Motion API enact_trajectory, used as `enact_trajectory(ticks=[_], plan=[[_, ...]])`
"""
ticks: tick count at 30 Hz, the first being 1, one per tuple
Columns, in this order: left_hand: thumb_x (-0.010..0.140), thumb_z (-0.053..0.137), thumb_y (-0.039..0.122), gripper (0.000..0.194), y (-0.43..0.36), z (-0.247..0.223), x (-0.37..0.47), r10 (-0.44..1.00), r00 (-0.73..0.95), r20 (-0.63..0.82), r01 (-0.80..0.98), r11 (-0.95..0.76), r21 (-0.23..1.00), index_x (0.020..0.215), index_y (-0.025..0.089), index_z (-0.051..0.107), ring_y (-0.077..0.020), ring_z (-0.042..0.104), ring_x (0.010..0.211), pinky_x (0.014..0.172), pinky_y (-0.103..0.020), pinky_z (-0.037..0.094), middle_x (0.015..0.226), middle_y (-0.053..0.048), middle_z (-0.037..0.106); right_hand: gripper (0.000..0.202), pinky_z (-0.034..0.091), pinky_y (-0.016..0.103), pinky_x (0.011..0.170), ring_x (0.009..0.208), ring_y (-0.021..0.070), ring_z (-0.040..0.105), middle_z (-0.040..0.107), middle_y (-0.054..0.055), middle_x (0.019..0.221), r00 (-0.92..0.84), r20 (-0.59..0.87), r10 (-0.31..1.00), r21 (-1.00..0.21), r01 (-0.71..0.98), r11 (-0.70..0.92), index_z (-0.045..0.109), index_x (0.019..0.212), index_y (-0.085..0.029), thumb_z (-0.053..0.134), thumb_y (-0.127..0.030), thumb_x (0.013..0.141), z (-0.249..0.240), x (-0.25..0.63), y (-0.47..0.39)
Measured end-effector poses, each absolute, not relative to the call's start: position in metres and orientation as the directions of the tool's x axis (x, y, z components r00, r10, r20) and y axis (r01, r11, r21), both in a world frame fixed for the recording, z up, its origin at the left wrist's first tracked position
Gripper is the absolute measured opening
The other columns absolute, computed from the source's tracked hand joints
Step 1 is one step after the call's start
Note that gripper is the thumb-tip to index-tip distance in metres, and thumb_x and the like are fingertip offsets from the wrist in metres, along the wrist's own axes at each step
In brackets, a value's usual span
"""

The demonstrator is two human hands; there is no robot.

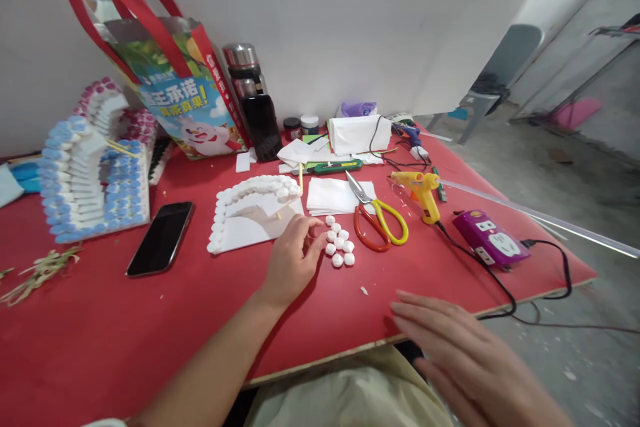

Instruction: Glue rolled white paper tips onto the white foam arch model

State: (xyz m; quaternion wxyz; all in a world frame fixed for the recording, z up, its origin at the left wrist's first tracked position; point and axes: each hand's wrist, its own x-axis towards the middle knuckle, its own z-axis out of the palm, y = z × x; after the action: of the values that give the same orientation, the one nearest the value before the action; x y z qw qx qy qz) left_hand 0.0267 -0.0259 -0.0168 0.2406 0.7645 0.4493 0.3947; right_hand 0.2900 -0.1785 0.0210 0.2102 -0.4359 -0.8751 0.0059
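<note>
My left hand rests at the left side of a small group of white cotton balls, its thumb and index finger apart and nearly touching them. Behind that hand lies a white card with a row of white balls along its left and top edges. A thin yellow stick stands at its upper right corner. Low on the right, my right hand is open above the table's front edge, fingers stretched out and slightly blurred, holding nothing.
Scissors lie on white cards. A yellow glue gun is wired to a purple power socket. A phone, a blue-and-white model, a shopping bag and a flask stand left.
</note>
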Motion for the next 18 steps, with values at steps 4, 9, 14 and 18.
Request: enact_trajectory(ticks=[4,9,14,18], plan=[[0.100,0.056,0.023,0.014,-0.028,-0.022,0.025,0.844,0.354,0.404,0.481,-0.534,0.695,0.114,0.023,0.059,-0.0123,0.058,0.084,0.081,-0.026,0.047,0.099,-0.001,0.059,0.055,0.039,0.045,0.120,0.144,0.0292,0.047,0.053,0.008,0.155,-0.640,0.304,0.706,0.004,0.742,0.671,0.059,0.142,-0.012,0.056,-0.046,0.100,-0.004,0.248,-0.168],[0.100,0.056,0.024,0.011,-0.023,-0.019,0.023,0.872,0.321,0.371,0.479,-0.487,0.730,0.109,0.022,0.061,-0.0121,0.057,0.077,0.075,-0.026,0.048,0.100,-0.001,0.061,0.078,0.026,0.050,0.125,0.148,0.0311,0.040,0.045,0.015,0.159,-0.597,0.290,0.748,0.078,0.794,0.603,0.048,0.151,-0.007,0.049,-0.064,0.097,-0.033,0.245,-0.164],[0.101,0.053,0.027,0.013,-0.023,-0.014,0.021,0.884,0.347,0.314,0.501,-0.458,0.734,0.101,0.021,0.064,-0.0152,0.059,0.084,0.077,-0.028,0.047,0.097,-0.003,0.064,0.084,0.038,0.053,0.116,0.148,0.0361,0.039,0.040,0.025,0.160,-0.346,0.334,0.877,0.073,0.937,0.342,0.025,0.160,-0.002,0.048,-0.055,0.100,-0.042,0.270,-0.172],[0.101,0.053,0.025,0.014,-0.023,-0.012,0.022,0.876,0.361,0.318,0.482,-0.468,0.741,0.098,0.021,0.065,-0.0155,0.060,0.086,0.081,-0.028,0.047,0.096,-0.003,0.065,0.083,0.049,0.061,0.102,0.135,0.0457,0.053,0.046,0.030,0.153,-0.181,0.353,0.918,0.087,0.983,0.160,0.031,0.158,-0.004,0.044,-0.060,0.098,-0.047,0.313,-0.213]])
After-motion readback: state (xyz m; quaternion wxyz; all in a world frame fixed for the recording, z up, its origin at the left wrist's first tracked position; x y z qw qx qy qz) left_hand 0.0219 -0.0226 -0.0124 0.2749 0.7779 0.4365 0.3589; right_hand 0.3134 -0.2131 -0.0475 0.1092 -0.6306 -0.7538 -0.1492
